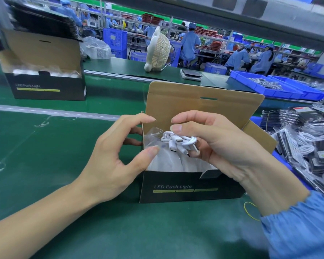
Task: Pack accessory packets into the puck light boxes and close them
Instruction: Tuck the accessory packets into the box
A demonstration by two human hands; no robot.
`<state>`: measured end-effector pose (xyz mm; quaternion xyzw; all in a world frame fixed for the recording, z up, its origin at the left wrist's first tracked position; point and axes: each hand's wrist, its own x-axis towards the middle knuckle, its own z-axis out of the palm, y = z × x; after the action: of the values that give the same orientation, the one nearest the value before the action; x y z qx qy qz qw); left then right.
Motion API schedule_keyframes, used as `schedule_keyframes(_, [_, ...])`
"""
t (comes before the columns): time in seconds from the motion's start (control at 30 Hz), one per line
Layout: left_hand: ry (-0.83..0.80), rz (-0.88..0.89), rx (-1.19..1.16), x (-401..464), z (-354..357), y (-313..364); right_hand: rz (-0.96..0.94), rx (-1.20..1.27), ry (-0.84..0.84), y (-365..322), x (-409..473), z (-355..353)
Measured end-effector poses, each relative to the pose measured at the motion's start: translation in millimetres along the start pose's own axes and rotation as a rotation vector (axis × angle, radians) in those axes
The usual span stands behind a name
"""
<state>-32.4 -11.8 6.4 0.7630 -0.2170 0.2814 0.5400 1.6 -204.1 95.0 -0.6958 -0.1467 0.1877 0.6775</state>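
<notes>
An open black puck light box (185, 187) stands on the green belt in front of me, its brown lid (195, 101) raised. White wrapped contents fill the inside. My right hand (223, 143) holds an accessory packet (178, 142), a clear bag of coiled white cables, just above the box opening. My left hand (116, 152) is at the box's left wall, thumb inside the opening and fingers outside the wall, index finger raised over the edge.
A second open puck light box (45, 86) stands at the back left. A pile of accessory packets (307, 146) lies at the right, blue trays (279, 86) behind it. A small fan (159, 49) and a scale (191, 74) sit beyond the belt. A yellow rubber band (251, 210) lies near my right wrist.
</notes>
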Motion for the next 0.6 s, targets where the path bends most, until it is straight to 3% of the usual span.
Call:
schedule_keyframes(0.43, [-0.016, -0.048, -0.259, -6.1, 5.1, 4.5, -0.386, -0.066, 0.275, -1.5, -8.0, 0.9])
schedule_keyframes(0.6, [-0.049, 0.012, -0.215, -9.4, 8.5, 3.4, -0.529, -0.807, 0.362, 19.0, -10.4, 22.4])
